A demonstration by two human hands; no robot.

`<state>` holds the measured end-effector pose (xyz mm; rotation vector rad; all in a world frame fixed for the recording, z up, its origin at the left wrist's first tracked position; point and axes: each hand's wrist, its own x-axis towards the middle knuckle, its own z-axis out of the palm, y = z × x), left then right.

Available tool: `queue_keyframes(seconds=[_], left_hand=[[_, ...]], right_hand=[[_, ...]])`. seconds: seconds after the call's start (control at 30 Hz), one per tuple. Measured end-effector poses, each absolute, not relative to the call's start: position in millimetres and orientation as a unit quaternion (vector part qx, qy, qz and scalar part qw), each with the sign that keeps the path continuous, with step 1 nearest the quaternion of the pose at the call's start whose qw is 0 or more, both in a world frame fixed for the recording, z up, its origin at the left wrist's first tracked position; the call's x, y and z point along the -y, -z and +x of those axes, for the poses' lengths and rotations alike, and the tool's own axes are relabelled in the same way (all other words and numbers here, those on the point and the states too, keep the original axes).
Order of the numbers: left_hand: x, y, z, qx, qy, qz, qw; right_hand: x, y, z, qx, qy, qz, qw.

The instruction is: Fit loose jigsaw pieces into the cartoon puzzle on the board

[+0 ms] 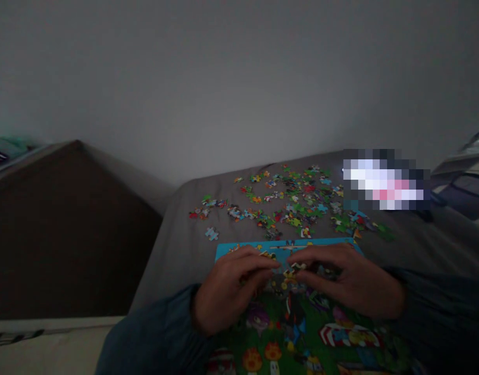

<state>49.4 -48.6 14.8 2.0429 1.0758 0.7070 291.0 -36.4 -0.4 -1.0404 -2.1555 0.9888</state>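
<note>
Nearest the camera lies the partly assembled cartoon jigsaw puzzle, a flat card picture of green ground, mushrooms and bright figures with a blue border along its far edge, resting on a grey fabric-covered surface. Both hands are low over the far half of this puzzle. The left hand, in a dark blue sleeve, lies palm down with its fingers together and stretched toward the middle; the right hand mirrors it, and its fingertips meet the left's around a small pale-and-yellow puzzle piece sitting just inside the puzzle's blue border. The fingers look closed on that piece, though the dim light makes the grip hard to judge. The risk here, as I read it, is in the pressing — the surface under the puzzle looks soft, so a firm push could flex the joined section and spring neighbouring pieces loose. A sleeve dragged across the near half could shift it too. Beyond the puzzle's far edge, the scattered loose multicoloured puzzle pieces spread toward the plain grey wall — some lie near the surface's left side, where a nudge might send them off.
</note>
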Motion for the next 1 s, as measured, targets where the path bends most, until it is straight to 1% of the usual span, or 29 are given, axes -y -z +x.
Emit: queue_keyframes(seconds=[0.13,0.27,0.47,0.67,0.83,1.0], left_hand=[[51.4,-14.8,51.9,-0.404,-0.276,0.786,0.378],[56.0,-16.4,58.8,-0.42,-0.27,0.76,0.416],[60.5,-14.0,63.0,-0.435,-0.296,0.699,0.484],[58.4,-10.0,63.6,-0.454,-0.283,0.631,0.561],[53.1,-11.3,64.7,-0.435,-0.263,0.543,0.668],[49.3,-9.2,62.1,-0.436,-0.26,0.523,0.685]], right_hand=[[37.0,2.8,289.6,0.765,-0.415,-0.41,0.274],[39.7,-0.9,286.3,0.741,-0.464,-0.394,0.285],[41.9,-4.1,282.1,0.74,-0.459,-0.399,0.288],[38.7,-3.6,278.9,0.716,-0.462,-0.43,0.299],[35.8,1.5,278.8,0.663,-0.55,-0.412,0.297],[34.0,7.0,279.0,0.612,-0.621,-0.372,0.318]])
